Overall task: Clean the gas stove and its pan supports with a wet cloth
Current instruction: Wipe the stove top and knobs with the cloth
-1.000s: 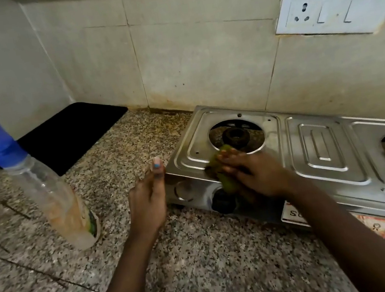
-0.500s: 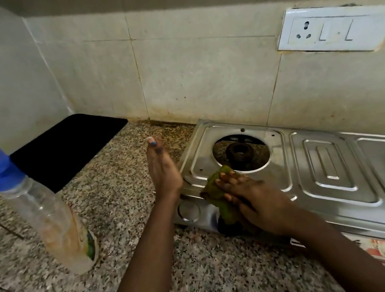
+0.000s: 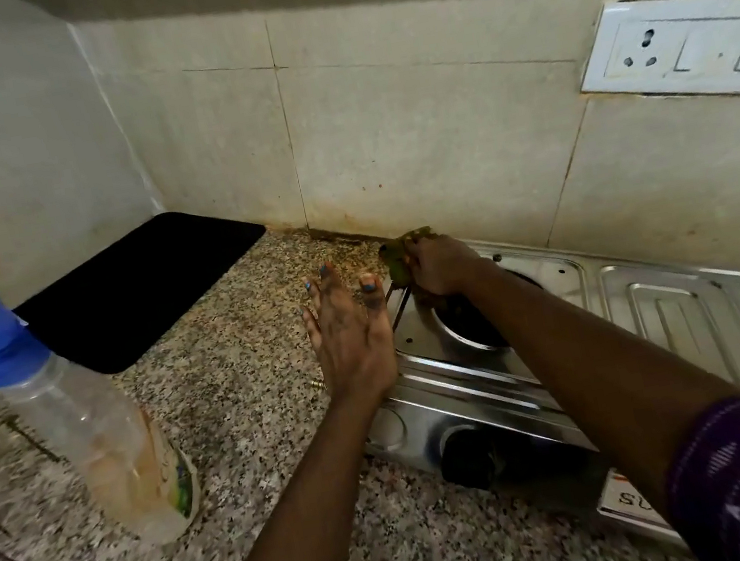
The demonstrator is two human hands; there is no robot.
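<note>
A steel gas stove (image 3: 685,305) stands on the granite counter against the tiled wall, no pan supports on it. Its left burner (image 3: 469,327) is partly hidden by my right forearm. My right hand (image 3: 441,266) grips a green wet cloth (image 3: 396,258) at the stove's far left corner, next to the wall. My left hand (image 3: 350,332), fingers straight and spread, lies flat against the stove's left edge, its thumb on the steel top. A black knob (image 3: 474,458) sits on the stove's front.
A clear spray bottle (image 3: 88,425) with a blue trigger head stands at the near left on the granite counter (image 3: 239,390). A black mat (image 3: 138,284) lies in the back left corner. A white switch and socket plate (image 3: 686,48) is on the wall.
My right hand has carried the cloth from the stove's front edge near the knob to its far left corner. My left hand moved forward and flattened against the stove's left edge.
</note>
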